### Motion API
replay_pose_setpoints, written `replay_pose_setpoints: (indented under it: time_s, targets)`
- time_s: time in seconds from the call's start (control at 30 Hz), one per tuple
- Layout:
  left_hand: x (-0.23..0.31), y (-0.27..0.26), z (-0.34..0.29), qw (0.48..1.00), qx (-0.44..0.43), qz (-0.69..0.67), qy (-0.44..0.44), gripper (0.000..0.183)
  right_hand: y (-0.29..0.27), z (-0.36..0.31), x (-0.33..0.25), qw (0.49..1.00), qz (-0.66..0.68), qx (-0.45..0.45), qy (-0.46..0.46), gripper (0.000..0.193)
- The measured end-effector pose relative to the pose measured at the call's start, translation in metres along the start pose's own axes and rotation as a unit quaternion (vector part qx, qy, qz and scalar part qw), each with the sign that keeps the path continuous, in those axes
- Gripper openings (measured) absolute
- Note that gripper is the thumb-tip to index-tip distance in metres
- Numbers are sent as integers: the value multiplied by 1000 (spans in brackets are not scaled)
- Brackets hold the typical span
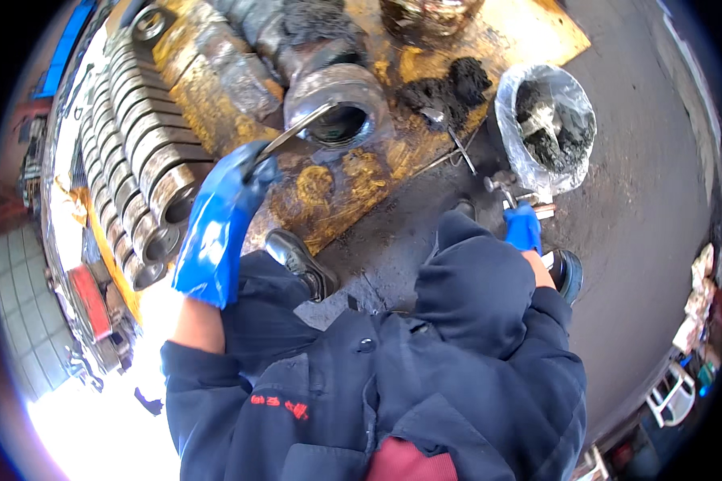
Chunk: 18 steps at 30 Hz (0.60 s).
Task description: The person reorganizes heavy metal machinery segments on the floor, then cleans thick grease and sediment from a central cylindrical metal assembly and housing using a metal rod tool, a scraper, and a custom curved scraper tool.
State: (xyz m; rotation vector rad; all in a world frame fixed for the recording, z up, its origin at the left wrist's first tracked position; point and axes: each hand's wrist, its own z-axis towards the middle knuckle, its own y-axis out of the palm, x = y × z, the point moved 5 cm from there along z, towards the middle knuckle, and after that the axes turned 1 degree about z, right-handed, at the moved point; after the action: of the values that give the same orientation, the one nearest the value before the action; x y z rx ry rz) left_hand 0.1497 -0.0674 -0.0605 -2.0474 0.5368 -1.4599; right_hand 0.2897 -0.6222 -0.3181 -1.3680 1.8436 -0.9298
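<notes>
My left hand, in a long blue rubber glove, is closed around a flat metal bar. The bar slants up to the right, its far end at the mouth of a greasy metal cylinder lying on a stained yellow board. Over on the right, my right hand wears a blue glove too and is low near the floor. Its fingers are closed at the handle of a small hammer, whose metal head shows beyond them. The inside of the cylinder is dark.
A bucket lined with clear plastic holds dark grease. Beside it, a dark grease lump and a spoon-like tool rest near the board's edge. Rows of metal rings line the left. A white stool stands far right.
</notes>
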Motion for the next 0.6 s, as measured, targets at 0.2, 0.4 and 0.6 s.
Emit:
replay_pose_setpoints:
  time_s: [0.2, 0.4, 0.6]
  targets:
    - [28, -17, -16, 982, 77, 169, 32, 28, -109, -67, -31, 967, 223, -105, -58, 40]
    - [12, -4, 14, 971, 106, 201, 79, 38, -275, -163, -120, 851, 446, -29, -277, 35]
    - [34, -4, 11, 976, 84, 132, 151, 33, -317, -266, -241, 614, 588, -222, -478, 59]
